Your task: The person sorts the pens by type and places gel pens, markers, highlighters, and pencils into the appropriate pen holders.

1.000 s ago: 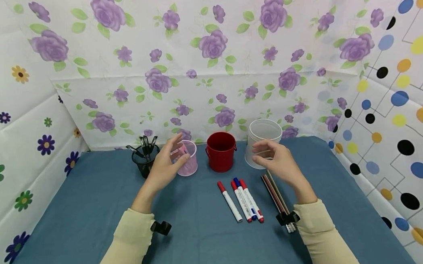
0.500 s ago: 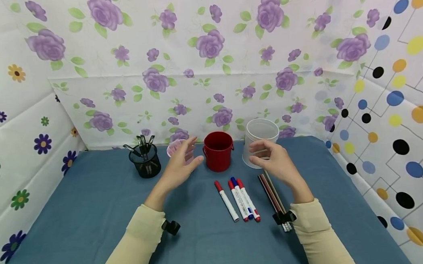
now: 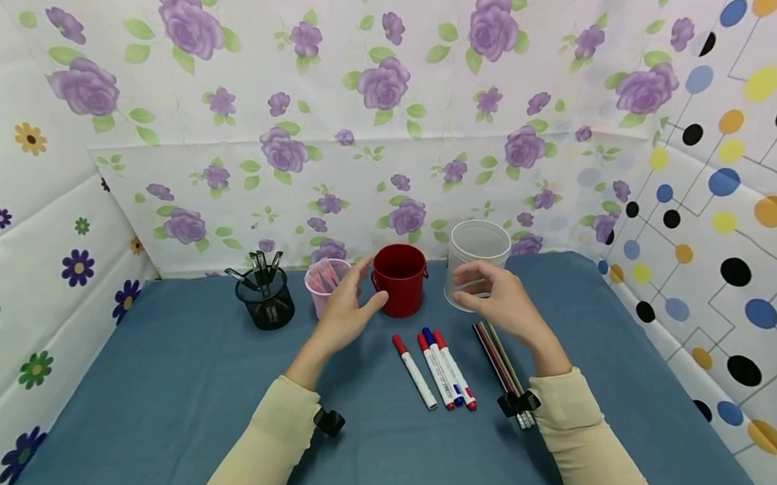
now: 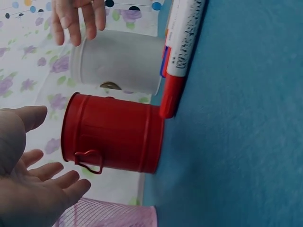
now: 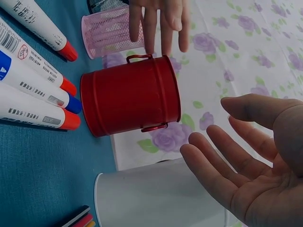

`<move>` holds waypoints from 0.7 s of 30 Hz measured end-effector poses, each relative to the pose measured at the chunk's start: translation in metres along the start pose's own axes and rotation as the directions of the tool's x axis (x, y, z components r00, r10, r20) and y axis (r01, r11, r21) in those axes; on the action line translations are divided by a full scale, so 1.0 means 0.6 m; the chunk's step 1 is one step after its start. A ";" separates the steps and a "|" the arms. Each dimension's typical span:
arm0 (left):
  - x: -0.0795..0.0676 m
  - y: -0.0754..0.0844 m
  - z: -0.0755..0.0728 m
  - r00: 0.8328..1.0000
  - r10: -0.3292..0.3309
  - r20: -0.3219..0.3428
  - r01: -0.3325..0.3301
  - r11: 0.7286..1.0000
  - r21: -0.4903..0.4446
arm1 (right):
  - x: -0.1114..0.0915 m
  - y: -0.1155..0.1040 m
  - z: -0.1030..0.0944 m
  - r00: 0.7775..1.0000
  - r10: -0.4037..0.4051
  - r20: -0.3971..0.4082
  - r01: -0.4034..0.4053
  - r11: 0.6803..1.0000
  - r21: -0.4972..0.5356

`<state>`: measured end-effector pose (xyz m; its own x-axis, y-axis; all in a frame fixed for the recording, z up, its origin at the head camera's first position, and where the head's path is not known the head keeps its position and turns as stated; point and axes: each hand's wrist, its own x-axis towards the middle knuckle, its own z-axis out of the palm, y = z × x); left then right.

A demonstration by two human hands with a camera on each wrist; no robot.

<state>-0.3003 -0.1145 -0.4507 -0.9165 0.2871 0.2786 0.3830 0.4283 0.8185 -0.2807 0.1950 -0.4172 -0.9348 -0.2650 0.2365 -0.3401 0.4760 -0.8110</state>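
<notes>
A red metal bucket (image 3: 400,282) with small side handles stands upright at the back middle of the table. My left hand (image 3: 344,310) hovers beside its left side, fingers spread and relaxed, holding nothing. In the left wrist view the left fingers (image 4: 52,175) stay apart from the bucket's wall. My right hand (image 3: 502,298) hangs in front of a translucent white cup (image 3: 478,241), fingers loosely bent around air. Behind the left hand, a pink mesh cup (image 3: 318,291) holding pink items is partly covered.
A black mesh cup (image 3: 265,306) with several black pens stands at the back left. Red and blue capped markers (image 3: 443,369) lie before the bucket. Several pencils (image 3: 499,362) lie near the right wrist. Patterned cloth walls (image 3: 330,164) border the back and sides.
My left hand has moved right, from in front of the pink cup to the red bucket's left side, uncovering the black cup. The right hand has stayed nearly in place.
</notes>
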 end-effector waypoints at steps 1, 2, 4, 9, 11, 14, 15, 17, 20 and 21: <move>0.001 -0.002 0.003 1.000 0.003 0.000 -0.003 1.000 -0.004 | 0.000 0.000 0.000 1.000 0.000 0.000 0.000 1.000 0.001; 0.003 -0.004 0.007 1.000 0.005 0.002 -0.005 1.000 -0.011 | -0.001 0.000 0.001 1.000 -0.001 -0.001 0.001 1.000 0.000; 0.005 -0.008 0.013 1.000 0.011 0.006 -0.011 0.999 -0.031 | -0.002 0.000 0.001 1.000 -0.004 -0.001 0.004 1.000 -0.003; 0.010 -0.019 0.025 1.000 -0.007 0.025 0.009 0.996 -0.086 | -0.004 0.001 0.004 1.000 -0.006 0.005 0.006 1.000 -0.014; 0.011 -0.023 0.027 0.999 -0.019 0.032 0.023 0.993 -0.119 | -0.004 0.002 0.005 1.000 -0.002 0.004 0.002 1.000 -0.014; 0.012 -0.027 0.028 0.999 -0.028 0.042 0.034 0.985 -0.172 | -0.002 0.002 0.006 1.000 -0.002 0.005 0.003 1.000 -0.007; 0.012 -0.030 0.028 0.999 -0.031 0.045 0.038 0.982 -0.185 | -0.002 0.002 0.006 1.000 -0.003 0.005 0.003 1.000 -0.007; 0.015 -0.035 0.030 0.998 -0.034 0.052 0.044 0.977 -0.210 | -0.001 0.001 0.006 1.000 -0.007 0.006 0.007 1.000 -0.005; 0.018 -0.042 0.033 0.997 -0.047 0.062 0.061 0.967 -0.248 | -0.001 0.000 0.005 1.000 -0.013 0.009 0.013 1.000 -0.002; 0.020 -0.043 0.035 0.996 -0.058 0.063 0.073 0.963 -0.260 | -0.002 0.000 0.005 1.000 -0.015 0.009 0.015 1.000 -0.001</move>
<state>-0.3187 -0.1043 -0.4792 -0.9280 0.3155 0.1982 0.2719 0.2101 0.9391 -0.2795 0.1930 -0.4190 -0.9288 -0.2796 0.2433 -0.3538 0.4725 -0.8072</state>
